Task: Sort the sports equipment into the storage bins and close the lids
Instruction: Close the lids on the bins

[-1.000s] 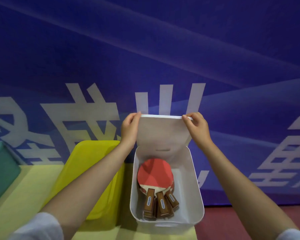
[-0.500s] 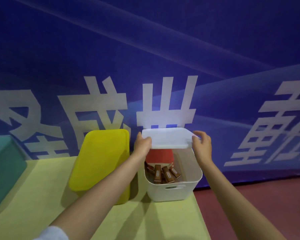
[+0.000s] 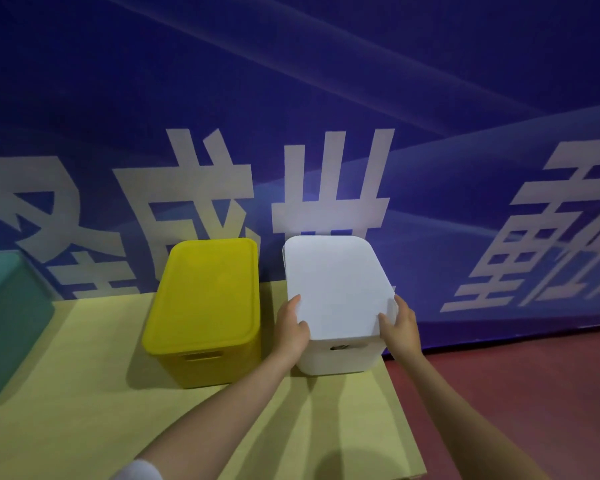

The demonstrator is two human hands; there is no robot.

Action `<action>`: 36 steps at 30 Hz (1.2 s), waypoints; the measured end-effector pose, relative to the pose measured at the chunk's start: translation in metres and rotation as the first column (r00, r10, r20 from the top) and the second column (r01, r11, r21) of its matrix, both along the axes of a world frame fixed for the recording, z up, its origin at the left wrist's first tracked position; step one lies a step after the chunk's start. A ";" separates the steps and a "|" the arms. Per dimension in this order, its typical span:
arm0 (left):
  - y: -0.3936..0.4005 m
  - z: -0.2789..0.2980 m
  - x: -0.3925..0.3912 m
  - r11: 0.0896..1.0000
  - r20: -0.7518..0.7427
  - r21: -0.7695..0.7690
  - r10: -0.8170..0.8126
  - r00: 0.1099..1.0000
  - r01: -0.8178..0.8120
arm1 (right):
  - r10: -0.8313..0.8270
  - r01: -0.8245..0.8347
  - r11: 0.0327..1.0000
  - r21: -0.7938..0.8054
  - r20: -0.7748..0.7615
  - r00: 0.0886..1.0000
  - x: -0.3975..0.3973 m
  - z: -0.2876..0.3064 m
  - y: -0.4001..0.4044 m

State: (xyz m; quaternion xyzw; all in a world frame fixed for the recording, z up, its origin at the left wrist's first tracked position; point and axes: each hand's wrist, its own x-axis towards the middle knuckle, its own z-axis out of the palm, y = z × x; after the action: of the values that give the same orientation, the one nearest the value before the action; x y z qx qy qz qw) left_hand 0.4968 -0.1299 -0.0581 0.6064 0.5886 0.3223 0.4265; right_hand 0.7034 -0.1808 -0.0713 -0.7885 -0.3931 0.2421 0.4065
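Behind everything a deep blue banner [image 3: 291,98] with large pale characters is filling the background, and a pale yellow worktop [image 3: 84,393] is carrying the bins in front of it, with dark red floor [image 3: 516,393] showing to its right. Both hands are gripping the near end of the white lid [image 3: 336,285], which is lying flat on top of the white bin [image 3: 340,356] and covering its opening completely. On the left hand [image 3: 291,329] the thumb is lying on the lid's top surface while the remaining fingers are curling down over the left edge; the right hand [image 3: 400,325] is mirroring it at the near right corner, thumb on top and fingers wrapping the rim (so both sets of fingers are clamping on the lid, not spread apart). Just below the fingers, a handle slot is showing in the bin's front wall. Immediately left of the left hand's fingers, the yellow bin [image 3: 205,362] is standing just beside the white one with its yellow lid [image 3: 208,292] already seated. Well to the left of those fingers, a teal bin [image 3: 7,323] is sitting at the frame's edge, only partly in view. A white sleeve [image 3: 137,471] is peeking in at the bottom.
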 end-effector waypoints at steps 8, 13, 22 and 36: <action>0.003 -0.021 -0.001 0.999 -0.070 -0.021 -0.029 0.997 0.028 | 0.137 -0.136 0.990 -0.027 0.077 0.987 0.011 -0.022 -0.005; 0.022 -0.023 0.003 0.999 -0.094 -0.041 -0.012 0.996 0.008 | 0.232 -0.223 0.970 -0.101 0.087 0.969 0.026 -0.018 0.015; 0.100 -0.006 0.028 0.998 -0.197 0.031 0.059 0.979 -0.053 | 0.384 -0.339 0.913 -0.227 0.201 0.901 0.051 0.000 0.095; 0.212 -0.041 0.049 0.987 -0.446 0.144 0.123 0.886 -0.064 | 0.414 -0.403 0.910 -0.094 0.254 0.874 0.079 -0.025 0.220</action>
State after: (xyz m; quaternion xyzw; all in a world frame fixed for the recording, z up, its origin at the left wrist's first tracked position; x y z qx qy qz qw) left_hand 0.5462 0.0818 -0.0990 0.6612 0.6791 0.2284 0.2224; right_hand 0.7828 0.0392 -0.0963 -0.7208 -0.5972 0.2209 0.2740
